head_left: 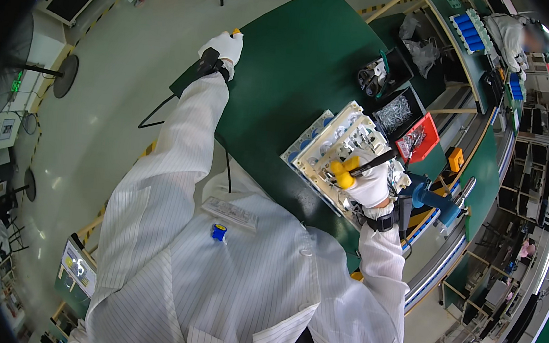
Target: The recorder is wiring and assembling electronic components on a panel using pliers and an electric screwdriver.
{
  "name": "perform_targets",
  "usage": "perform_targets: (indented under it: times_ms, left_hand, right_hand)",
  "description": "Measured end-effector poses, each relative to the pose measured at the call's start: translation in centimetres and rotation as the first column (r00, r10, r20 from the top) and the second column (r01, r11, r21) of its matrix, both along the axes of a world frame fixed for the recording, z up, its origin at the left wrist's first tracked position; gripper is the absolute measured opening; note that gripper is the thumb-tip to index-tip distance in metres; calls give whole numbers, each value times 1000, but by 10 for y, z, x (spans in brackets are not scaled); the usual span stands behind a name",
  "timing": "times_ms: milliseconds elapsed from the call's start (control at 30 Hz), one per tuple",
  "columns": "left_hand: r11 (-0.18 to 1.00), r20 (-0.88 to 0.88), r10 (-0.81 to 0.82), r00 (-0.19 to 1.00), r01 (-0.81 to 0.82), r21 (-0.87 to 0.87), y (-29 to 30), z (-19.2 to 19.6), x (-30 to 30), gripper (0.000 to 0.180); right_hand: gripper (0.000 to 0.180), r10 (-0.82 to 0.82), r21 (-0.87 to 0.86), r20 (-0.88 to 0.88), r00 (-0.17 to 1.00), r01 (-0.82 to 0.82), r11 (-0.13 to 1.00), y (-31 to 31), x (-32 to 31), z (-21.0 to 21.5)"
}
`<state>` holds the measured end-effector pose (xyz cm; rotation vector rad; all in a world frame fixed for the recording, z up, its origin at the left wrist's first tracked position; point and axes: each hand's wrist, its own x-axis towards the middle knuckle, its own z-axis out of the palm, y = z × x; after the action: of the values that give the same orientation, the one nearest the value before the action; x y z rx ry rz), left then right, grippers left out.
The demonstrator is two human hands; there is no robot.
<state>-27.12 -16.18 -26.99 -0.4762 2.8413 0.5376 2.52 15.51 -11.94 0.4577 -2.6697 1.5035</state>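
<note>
Yellow-handled screwdriver (pixel 347 172) sits clenched in the gloved right hand (pixel 371 184), its dark shaft slanting up and away over the white panel assembly (pixel 330 144) lying directly beneath that hand on the green table (pixel 292 61). Just beyond the right hand stand a red bin (pixel 428 131) and a black bin of silvery screws (pixel 396 112); farther off, blue rectangular trays (pixel 468 30) line a shelf. A blue tool (pixel 434 199) lies just to the right of the wrist. The left hand (pixel 224 45), gloved, is stretched well apart to the table's far left corner, curled around a small yellow object (pixel 236 32); its grip cannot be told
</note>
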Motion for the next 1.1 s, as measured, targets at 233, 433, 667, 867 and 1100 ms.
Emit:
perform_targets:
  times_ms: [233,433,667,867,1100]
  left_hand:
    - [995,-107,-27,994,37,93,-6,-11,-10,60]
    - [999,-97,-33,995,37,38,1,-15,-5,62]
    - [891,-530,-453,717,384,-241,16,-7,15,52]
    - [491,-613,-740,275,844,-214,111,4,52,55]
    - [135,-365,-294,883,417,899,189,70,116,43]
  right_hand:
    - [21,-259,-142,108,960,273,951,-8,-47,42]
    - [33,-321,521,32,947,258,813,-3,-113,26]
    - [32,-408,316,-175,896,443,839,49,-52,58]
    - [45,-912,420,-115,395,851,315,87,101,-25]
    - [43,-535,-162,700,473,835,526,89,147,-67]
